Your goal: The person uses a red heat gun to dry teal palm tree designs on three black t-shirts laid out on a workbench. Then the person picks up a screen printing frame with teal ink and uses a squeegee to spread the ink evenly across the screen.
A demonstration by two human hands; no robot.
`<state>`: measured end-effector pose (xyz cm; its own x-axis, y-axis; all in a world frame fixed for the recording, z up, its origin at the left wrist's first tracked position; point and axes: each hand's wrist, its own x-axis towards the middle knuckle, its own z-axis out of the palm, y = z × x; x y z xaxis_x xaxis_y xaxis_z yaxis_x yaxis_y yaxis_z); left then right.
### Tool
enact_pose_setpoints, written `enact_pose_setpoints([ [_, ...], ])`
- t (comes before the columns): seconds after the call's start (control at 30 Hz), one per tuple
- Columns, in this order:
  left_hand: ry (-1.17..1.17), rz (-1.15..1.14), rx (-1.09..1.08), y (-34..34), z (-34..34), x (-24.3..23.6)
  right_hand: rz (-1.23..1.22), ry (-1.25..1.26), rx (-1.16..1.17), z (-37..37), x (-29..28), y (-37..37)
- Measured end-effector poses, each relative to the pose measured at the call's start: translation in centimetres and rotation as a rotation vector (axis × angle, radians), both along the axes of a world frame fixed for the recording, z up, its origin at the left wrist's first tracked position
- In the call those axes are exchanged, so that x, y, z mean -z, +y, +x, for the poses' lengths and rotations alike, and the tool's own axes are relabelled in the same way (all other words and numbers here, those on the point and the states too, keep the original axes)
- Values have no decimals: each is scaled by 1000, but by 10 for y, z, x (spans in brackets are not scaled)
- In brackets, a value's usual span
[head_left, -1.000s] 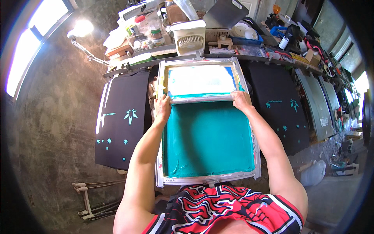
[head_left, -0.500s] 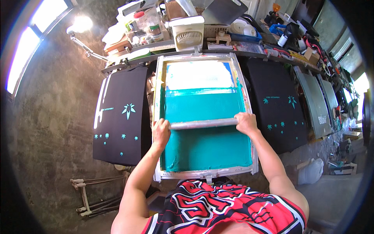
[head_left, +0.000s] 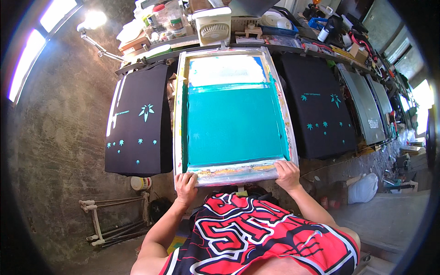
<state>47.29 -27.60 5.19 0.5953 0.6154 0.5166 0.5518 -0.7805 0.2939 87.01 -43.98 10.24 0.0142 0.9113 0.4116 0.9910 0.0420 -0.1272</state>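
A screen printing frame (head_left: 180, 87) with teal ink spread over its mesh (head_left: 231, 123) lies in front of me. Across its near end runs a long squeegee (head_left: 233, 173), tilted so that its broad, ink-stained side shows. My left hand (head_left: 186, 184) is closed on the squeegee's left end, and my right hand (head_left: 288, 175) grips the right end. Teal ink reaches up to the squeegee's far edge. Toward the frame's far end a white area (head_left: 224, 71) bordered by blue shows. The squeegee's blade edge is hidden from me.
Black fabric panels printed with teal leaf shapes flank the frame, one left (head_left: 137, 123) and one right (head_left: 316, 110). Grey boards (head_left: 364, 110) stand farther right. Behind are a white fan (head_left: 213, 30) and a cluttered shelf. A white bucket (head_left: 140, 183) sits low at the left.
Both hands have drawn the squeegee toward me, from mid-frame to the near end, and it has tilted. The ink behind it now looks smooth. The view has shifted slightly.
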Motion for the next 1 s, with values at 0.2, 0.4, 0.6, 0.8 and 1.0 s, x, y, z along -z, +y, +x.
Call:
enact_pose_setpoints([
  [0.2, -28, 32, -26, 27, 16, -28, -115, 99, 12, 10, -23, 22],
  [0.4, -15, 44, -79, 15, 12, -37, -191, 63, 10, 11, -37, 8],
  [0.6, 20, 43, -4, -12, 5, -18, -66, 11, -50, 3, -15, -15],
  [0.8, 154, -144, 153, -24, -21, -21, -164, 84, -114, 10, -18, -32],
  [1.0, -273, -214, -293, -1, -37, -16, -49, 598, -5, 56, -12, -32],
])
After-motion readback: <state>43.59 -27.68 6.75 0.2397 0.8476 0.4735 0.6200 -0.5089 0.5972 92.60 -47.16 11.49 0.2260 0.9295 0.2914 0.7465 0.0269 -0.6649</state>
